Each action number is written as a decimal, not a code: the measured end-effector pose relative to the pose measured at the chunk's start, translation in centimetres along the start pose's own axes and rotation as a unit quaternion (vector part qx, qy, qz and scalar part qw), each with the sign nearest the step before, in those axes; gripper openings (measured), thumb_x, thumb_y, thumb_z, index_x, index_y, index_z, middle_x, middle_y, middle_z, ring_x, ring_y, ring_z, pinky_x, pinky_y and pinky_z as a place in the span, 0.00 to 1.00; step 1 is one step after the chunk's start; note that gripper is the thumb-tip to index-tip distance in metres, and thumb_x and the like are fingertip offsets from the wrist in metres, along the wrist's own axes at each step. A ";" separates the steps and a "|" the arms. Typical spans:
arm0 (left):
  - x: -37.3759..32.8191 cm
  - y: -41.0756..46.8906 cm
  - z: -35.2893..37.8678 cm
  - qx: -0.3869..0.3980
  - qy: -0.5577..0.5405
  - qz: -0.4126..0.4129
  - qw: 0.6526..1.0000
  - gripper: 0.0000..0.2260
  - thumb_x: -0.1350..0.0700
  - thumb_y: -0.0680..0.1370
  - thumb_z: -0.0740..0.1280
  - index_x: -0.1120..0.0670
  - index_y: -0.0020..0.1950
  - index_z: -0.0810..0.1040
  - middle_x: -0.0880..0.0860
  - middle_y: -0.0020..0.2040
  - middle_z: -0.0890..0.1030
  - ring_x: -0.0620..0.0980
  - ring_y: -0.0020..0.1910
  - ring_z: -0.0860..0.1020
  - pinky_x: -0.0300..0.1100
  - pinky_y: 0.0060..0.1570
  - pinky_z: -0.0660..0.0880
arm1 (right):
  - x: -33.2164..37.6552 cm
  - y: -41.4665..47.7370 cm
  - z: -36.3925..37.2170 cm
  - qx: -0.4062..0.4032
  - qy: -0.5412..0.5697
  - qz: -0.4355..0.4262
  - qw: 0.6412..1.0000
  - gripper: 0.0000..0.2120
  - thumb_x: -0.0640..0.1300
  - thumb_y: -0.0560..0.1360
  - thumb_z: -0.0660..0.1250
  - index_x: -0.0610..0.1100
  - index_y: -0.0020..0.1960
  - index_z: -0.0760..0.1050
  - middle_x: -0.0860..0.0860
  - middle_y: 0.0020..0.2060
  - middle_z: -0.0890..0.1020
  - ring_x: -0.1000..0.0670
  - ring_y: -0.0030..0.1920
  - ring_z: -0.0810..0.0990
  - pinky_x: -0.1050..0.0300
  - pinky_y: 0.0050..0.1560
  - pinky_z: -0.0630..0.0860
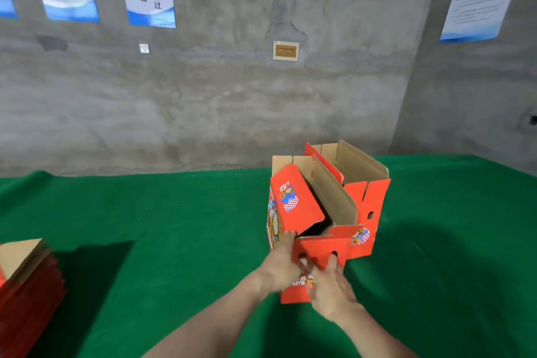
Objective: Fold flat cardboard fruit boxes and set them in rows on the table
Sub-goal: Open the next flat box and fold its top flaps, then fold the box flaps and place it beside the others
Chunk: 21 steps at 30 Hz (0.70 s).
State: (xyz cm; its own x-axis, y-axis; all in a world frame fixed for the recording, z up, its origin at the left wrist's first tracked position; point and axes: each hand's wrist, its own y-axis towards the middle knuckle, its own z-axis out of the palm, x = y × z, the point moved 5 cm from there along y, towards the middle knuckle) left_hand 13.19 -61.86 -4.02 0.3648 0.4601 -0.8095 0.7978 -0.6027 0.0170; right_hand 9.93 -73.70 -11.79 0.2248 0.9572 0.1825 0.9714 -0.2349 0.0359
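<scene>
Head view: left hand point(282, 268) fingers grip red corrugated box point(294, 212) flap; right hand point(334, 292) fingers straight, pressing it.

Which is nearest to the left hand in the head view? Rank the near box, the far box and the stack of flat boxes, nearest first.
1. near box: right in front, its flap gripped by the left hand.
2. far box: just behind the first, to the right.
3. stack of flat boxes: far off to the left, at the picture's edge.
</scene>
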 end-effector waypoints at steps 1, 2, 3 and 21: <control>0.8 0.0 0.2 -0.010 -0.017 -0.003 1.000 0.24 0.62 0.77 0.62 0.55 0.72 0.61 0.50 0.67 0.69 0.50 0.67 0.68 0.33 0.64 0.63 | -0.5 0.5 0.3 -0.003 -0.004 0.006 1.000 0.33 0.47 0.76 0.64 0.65 0.73 0.51 0.41 0.67 0.54 0.40 0.66 0.65 0.51 0.62 0.73; 1.8 -0.1 0.3 -0.018 -0.016 -0.015 1.000 0.26 0.62 0.77 0.63 0.55 0.73 0.59 0.50 0.69 0.67 0.50 0.71 0.64 0.32 0.66 0.60 | -0.9 1.0 0.7 -0.003 -0.012 0.012 1.000 0.34 0.47 0.77 0.63 0.65 0.74 0.49 0.39 0.69 0.52 0.39 0.68 0.64 0.50 0.63 0.73; 2.8 -0.3 0.3 -0.023 0.000 -0.031 0.999 0.28 0.60 0.78 0.63 0.55 0.75 0.56 0.51 0.73 0.62 0.51 0.75 0.58 0.34 0.69 0.55 | -1.3 1.4 1.0 -0.004 -0.024 0.017 1.000 0.34 0.48 0.77 0.62 0.66 0.74 0.47 0.37 0.70 0.49 0.38 0.69 0.62 0.49 0.64 0.71; 7.0 -1.2 -8.0 -0.109 0.178 -0.126 0.970 0.28 0.49 0.81 0.58 0.57 0.77 0.53 0.57 0.77 0.57 0.53 0.76 0.55 0.39 0.72 0.52 | -7.7 10.2 -2.0 0.056 -0.150 0.152 0.975 0.40 0.46 0.78 0.62 0.64 0.75 0.35 0.34 0.75 0.43 0.31 0.74 0.47 0.36 0.71 0.58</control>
State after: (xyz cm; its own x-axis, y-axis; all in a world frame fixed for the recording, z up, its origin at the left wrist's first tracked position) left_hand 18.62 -52.72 -4.98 0.2575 0.7937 -0.5511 0.9512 -0.3086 0.0000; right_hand 17.94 -83.79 -10.89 0.4998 0.8565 -0.1288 0.8550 -0.5117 -0.0848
